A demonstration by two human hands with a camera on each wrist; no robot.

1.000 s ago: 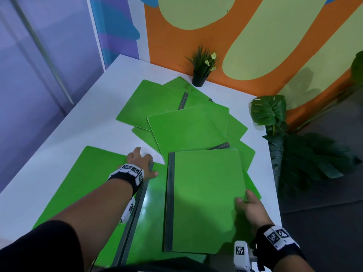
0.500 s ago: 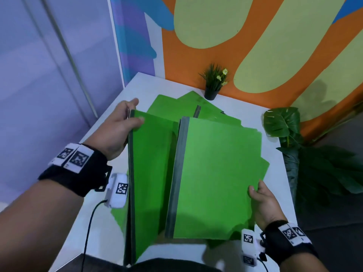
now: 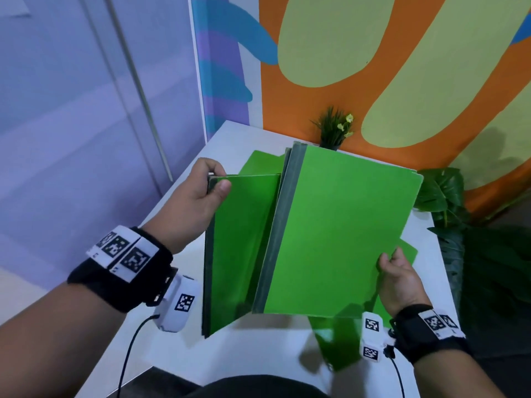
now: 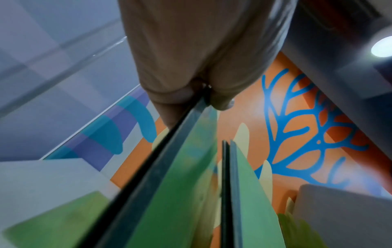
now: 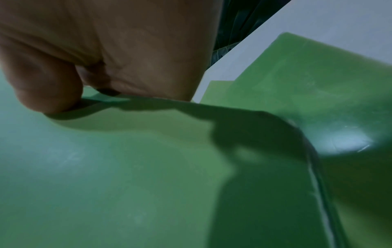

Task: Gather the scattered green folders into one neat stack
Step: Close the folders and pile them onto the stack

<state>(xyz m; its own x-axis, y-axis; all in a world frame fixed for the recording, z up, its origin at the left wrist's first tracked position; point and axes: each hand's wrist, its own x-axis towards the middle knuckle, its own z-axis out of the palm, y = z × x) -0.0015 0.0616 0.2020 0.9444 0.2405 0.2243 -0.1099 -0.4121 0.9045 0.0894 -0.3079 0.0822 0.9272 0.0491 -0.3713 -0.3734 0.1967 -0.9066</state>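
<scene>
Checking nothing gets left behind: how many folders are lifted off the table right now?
2: one folder pinched by the left hand, one folder in the right hand. Others lie partly hidden beneath.

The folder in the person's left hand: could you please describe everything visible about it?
The folder in the left hand is bright green with a dark grey spine strip along one long edge. It looks like thin, slightly glossy plastic or card. It is lifted off the white table and stands nearly on edge. The left hand pinches its top spine corner, thumb in front. Beside it, possibly touching, is the folder in the right hand, held by the right hand.
</scene>
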